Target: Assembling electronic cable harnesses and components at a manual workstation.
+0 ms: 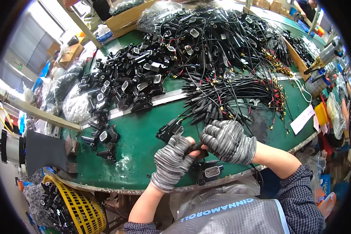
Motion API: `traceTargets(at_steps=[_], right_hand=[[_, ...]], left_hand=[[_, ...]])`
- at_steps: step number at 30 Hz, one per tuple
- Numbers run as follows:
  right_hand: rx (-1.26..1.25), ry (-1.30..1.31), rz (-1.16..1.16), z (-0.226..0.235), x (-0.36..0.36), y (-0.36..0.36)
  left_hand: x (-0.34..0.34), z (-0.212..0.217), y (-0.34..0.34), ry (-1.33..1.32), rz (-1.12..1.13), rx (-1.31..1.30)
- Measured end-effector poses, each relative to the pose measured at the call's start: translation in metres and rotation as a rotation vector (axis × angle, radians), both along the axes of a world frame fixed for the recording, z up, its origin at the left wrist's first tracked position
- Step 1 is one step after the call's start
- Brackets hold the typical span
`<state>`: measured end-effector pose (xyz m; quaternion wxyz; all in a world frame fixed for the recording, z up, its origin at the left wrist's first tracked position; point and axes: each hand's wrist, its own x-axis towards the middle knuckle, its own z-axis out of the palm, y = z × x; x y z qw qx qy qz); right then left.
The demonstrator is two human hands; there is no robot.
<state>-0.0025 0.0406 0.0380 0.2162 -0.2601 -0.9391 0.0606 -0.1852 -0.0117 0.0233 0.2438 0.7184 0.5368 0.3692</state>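
Observation:
Both my hands wear grey-and-black striped fingerless gloves and meet over the near part of the green table [136,156]. My left hand [171,160] pinches one end of a small black part [197,148] between thumb and fingers. Curled over the other end is my right hand [229,142], its fingertips partly hidden. The part's exact kind cannot be made out. Just below the hands, near the table edge, lies a black plastic housing [212,171] with a pale oval opening. Another black housing [168,132] rests beyond my left hand.
Beyond my hands lies a bundle of black cables [222,91] with red wires and gold tips. Black housings [132,74] pile up at the far left. A yellow basket [80,206] stands below the table's left edge. A metal strip [156,101] crosses the tabletop.

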Motion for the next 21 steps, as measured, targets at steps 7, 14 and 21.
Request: traceTargets(at_steps=[7, 14, 21], right_hand=[[-0.105, 0.116, 0.003, -0.009, 0.001, 0.002], [0.033, 0.002, -0.045, -0.012, 0.005, 0.000], [0.123, 0.146, -0.033, -0.005, 0.005, 0.008]], left_hand=[[0.003, -0.009, 0.001, 0.059, 0.042, 0.000], [0.009, -0.010, 0.002, -0.016, -0.018, 0.008], [0.009, -0.010, 0.003, -0.051, 0.012, -0.063]])
